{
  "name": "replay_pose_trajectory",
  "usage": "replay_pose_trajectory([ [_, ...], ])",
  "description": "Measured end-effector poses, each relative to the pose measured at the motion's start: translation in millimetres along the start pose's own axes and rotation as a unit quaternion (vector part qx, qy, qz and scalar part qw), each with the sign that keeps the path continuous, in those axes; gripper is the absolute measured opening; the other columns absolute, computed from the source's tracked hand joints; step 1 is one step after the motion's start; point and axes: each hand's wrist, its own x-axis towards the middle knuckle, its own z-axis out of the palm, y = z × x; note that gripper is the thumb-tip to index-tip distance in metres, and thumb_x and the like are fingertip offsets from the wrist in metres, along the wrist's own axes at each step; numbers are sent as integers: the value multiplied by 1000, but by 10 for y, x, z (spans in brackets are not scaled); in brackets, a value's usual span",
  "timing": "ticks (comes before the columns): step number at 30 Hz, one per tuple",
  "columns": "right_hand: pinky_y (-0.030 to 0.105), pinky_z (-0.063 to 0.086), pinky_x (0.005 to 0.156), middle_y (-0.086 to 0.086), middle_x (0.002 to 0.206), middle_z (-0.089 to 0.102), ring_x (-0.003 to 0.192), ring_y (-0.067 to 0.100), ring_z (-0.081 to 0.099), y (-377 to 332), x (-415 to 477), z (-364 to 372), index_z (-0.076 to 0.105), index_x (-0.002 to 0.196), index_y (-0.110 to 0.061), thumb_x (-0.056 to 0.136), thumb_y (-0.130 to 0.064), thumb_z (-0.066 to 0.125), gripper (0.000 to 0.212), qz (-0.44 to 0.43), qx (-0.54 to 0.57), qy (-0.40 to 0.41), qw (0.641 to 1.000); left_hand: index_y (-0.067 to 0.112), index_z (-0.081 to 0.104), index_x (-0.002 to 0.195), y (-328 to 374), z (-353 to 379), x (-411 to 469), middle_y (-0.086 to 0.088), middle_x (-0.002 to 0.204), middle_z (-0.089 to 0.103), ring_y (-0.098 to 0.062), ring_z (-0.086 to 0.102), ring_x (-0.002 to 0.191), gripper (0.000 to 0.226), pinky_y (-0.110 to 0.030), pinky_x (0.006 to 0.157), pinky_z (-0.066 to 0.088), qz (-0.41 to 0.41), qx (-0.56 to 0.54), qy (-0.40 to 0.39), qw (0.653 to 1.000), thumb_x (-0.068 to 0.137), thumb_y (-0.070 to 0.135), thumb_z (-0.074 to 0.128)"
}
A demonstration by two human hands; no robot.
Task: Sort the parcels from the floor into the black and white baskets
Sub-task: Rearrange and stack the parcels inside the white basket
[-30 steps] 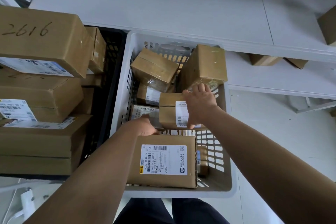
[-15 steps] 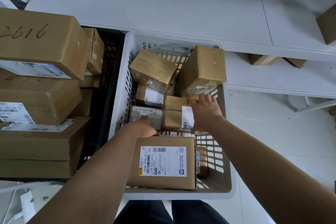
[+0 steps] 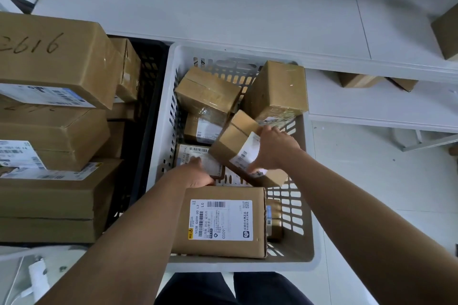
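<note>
Two hands work inside the white basket [image 3: 179, 51], close together but not touching. The right hand [image 3: 275, 148] grips a small parcel [image 3: 230, 141] across its labelled end, fingers on the far side and thumb on the near side. The parcel is tilted, and its long axis appears to run from far left to near right. The left hand [image 3: 195, 177] lies on a flat parcel [image 3: 195, 153] just left of it; whether it grips cannot be told. Setting down falls to the right hand.
</note>
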Motion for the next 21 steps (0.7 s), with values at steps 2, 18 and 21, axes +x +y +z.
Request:
replay_pose_trajectory([
  [2,38,47,99,11,140,48,126,28,50,-15,-45,-62,23,148,-4,52,-70,80,130,35,24,4,999,23,5,155,-15,-3,-24,-8,161,14,-33,25,144,91,-50,114,27,1,-4,4,1000,87,36,64],
  [18,31,44,73,2,124,61,112,24,60,-136,-31,-106,39,142,-15,46,-92,60,125,106,43,39,993,15,15,153,44,32,-21,-9,156,21,-34,36,137,92,-49,110,37,-6,4,6,1000,81,38,68],
  [21,32,45,74,1,123,61,111,23,60,-150,-53,-99,45,137,-18,47,-93,58,118,108,81,53,989,24,16,153,5,18,-8,-6,157,20,-33,34,138,93,-50,111,35,9,0,5,1000,79,45,68],
])
